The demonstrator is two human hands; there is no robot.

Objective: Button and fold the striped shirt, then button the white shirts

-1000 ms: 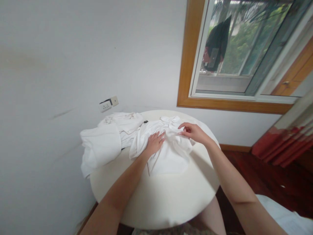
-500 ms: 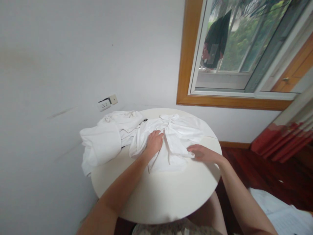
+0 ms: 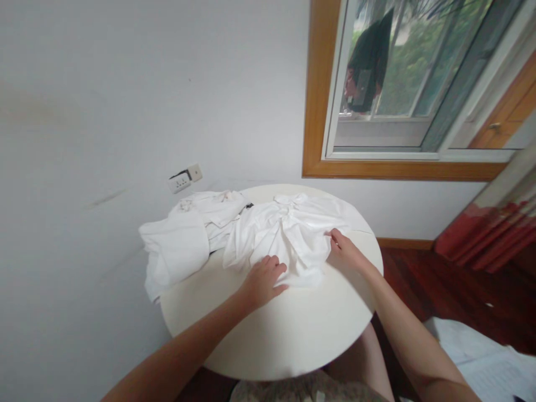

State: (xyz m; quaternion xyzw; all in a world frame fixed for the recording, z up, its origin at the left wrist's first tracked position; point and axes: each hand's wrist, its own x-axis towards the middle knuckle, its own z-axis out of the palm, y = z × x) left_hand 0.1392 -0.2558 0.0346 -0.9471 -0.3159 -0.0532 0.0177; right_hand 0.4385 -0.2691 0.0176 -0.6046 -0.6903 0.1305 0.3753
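Observation:
A white garment lies partly folded in the middle of a round cream table. My left hand rests at the garment's near left edge, fingers curled over the cloth's hem. My right hand is at the garment's right edge, its fingers pinched on the fabric. A second heap of white clothing lies at the table's left and hangs over the rim.
A white wall with a socket stands behind the table. A wood-framed window is at the upper right, with a dark garment hanging outside. Red curtain and dark wooden floor are at the right. White bedding shows at the lower right.
My left hand slid from the middle of the garment toward me to its near edge. My right hand moved from the top of the cloth down and then to its right edge.

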